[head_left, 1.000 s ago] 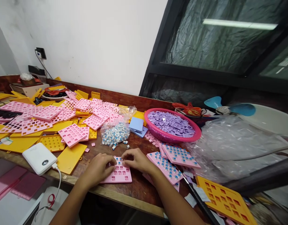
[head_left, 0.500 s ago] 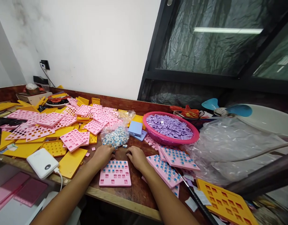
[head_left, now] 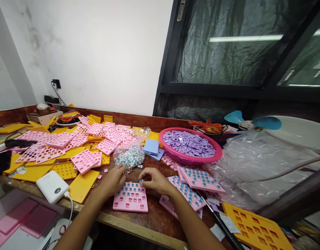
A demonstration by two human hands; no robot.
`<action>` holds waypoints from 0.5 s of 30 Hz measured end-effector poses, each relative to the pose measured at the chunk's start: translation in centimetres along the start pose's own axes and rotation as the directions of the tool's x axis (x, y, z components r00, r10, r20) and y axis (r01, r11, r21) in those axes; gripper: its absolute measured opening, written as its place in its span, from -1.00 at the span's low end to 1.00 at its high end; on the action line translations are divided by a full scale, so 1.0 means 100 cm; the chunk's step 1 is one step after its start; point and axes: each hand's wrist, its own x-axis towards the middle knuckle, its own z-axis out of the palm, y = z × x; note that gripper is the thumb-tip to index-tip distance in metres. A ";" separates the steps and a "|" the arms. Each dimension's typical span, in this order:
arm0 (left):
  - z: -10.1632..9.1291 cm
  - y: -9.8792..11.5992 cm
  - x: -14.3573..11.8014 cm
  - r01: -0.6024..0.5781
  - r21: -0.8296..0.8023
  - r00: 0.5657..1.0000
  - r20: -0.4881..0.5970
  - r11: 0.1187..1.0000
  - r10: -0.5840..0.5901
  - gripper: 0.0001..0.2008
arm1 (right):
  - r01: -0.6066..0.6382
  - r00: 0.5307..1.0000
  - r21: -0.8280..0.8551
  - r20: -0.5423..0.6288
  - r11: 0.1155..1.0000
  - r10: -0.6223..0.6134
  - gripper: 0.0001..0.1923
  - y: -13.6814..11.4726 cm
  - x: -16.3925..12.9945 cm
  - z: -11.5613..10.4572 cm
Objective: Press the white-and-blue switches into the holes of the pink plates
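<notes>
Returning from the clear bag of blue-white switches (head_left: 128,157), my left hand (head_left: 113,180) and right hand (head_left: 155,180) pinch switches over the pink square plastic grid plate (head_left: 130,197), resuming filling.

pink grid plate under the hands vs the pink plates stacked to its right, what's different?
The pink plate under the hands has blue pieces only in its far rows, with near holes open; the stacked plates show blue across their faces. The first lies flat alone; the others overlap, askew. Both are pink grids on the wooden bench.

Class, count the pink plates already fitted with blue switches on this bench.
3, perhaps more hidden: one under the hands, two overlapping to its right.
</notes>
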 end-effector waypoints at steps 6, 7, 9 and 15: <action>0.001 0.034 -0.043 -0.085 -0.170 0.994 0.053 0.982 0.095 -0.68 | -0.103 0.971 -0.172 0.196 0.980 0.136 -0.74 0.005 -0.003 -0.001; 0.005 0.037 -0.045 -0.094 -0.116 0.992 0.074 0.989 0.103 -0.68 | -0.100 0.973 -0.236 0.178 0.967 0.144 -0.73 0.006 -0.003 0.000; 0.013 0.040 -0.046 -0.109 0.010 0.989 0.106 0.994 0.107 -0.67 | -0.094 0.978 -0.323 0.148 0.942 0.149 -0.70 0.007 -0.002 0.002; 0.027 0.032 -0.040 -0.106 0.044 0.989 0.110 0.993 0.100 -0.72 | -0.065 0.987 -0.360 0.116 0.931 0.114 -0.63 0.008 0.001 0.006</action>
